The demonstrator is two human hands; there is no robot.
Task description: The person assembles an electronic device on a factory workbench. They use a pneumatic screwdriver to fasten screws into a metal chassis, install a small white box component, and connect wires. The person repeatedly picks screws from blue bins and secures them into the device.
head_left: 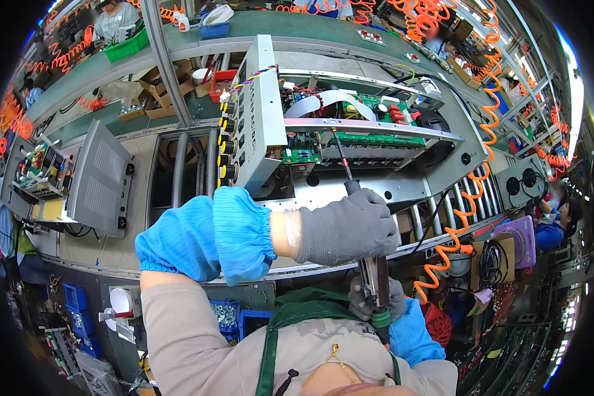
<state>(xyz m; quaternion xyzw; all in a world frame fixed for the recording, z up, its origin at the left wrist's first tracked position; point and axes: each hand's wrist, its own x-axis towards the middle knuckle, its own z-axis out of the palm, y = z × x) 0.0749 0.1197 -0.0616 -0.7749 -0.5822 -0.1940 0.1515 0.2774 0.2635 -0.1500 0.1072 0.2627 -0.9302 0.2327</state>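
Head view: powered screwdriver [369, 261], rigid and probably fairly heavy, best gripped on its barrel, upright at centre, tip at open metal chassis [350, 132]; gloved left hand [346, 228] clenched round top, right hand [376, 300] grasping lower body.

A roller conveyor line [442, 211] carries an open metal chassis [350, 125] at centre. To its left sits a second grey unit [99, 178]. A green bench [270, 26] beyond holds small bins.

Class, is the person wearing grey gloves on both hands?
Yes: the left hand and right hand both wear grey gloves while gripping the screwdriver.
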